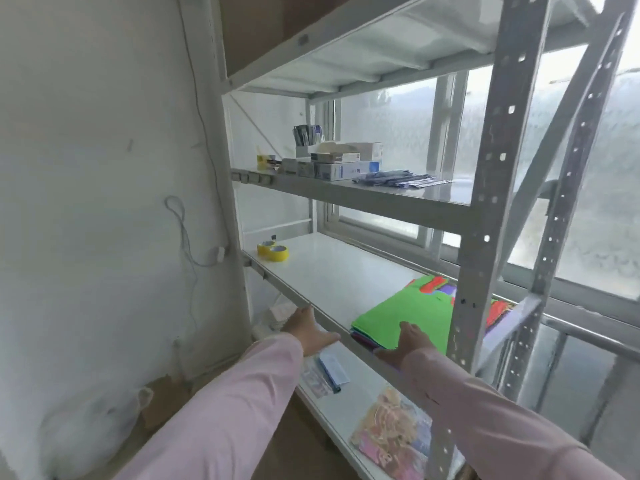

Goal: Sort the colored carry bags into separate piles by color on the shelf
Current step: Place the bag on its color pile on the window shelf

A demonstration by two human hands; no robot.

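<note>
At shelf (311, 271) edge: left hand (310, 332) spread, empty; right hand (408, 344) flat on bag stack (398, 313)

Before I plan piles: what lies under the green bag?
Under the green bag edges of purple and pink bags show; red and purple pieces peek out behind. How many lie beneath is covered.

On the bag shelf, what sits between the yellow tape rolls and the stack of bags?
Nothing: in the head view the white shelf is bare from the tape rolls to the bag stack, where the right hand rests.
</note>
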